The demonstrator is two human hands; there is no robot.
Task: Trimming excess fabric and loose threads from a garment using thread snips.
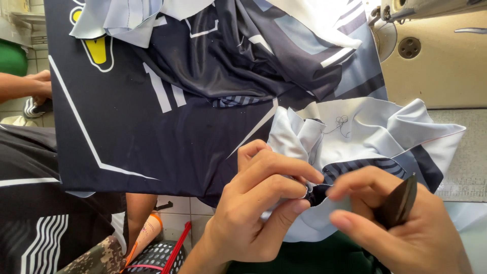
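**Both hands pinch a garment's seam at the sewing table**

The left hand (253, 203) has its thumb and fingers drawn together, clamped on a fold of the pale blue-grey fabric (355, 127) where it meets a dark striped trim (355, 166); the right hand (401, 223) sits just beside it, forefinger and thumb closed on the same edge, fingertips of the two hands almost touching; a small dark thread snip (401, 202) lies tucked against the right palm, held under the curled fingers, its blade end pointing up and to the right. The pinched cloth belongs to a navy sports jersey (152, 132) with white lines and a yellow emblem, spread across the middle and left of the view and bunched in folds near the top; a loose tangle of dark thread (342, 123) rests on the pale panel just above the hands. A beige sewing machine (436, 56) stands at the upper right, its bed under the garment's right edge; a red and black perforated basket (160, 256) sits on the tiled floor below the jersey; another person's arm (23, 85) shows at the far left, well apart from the work.
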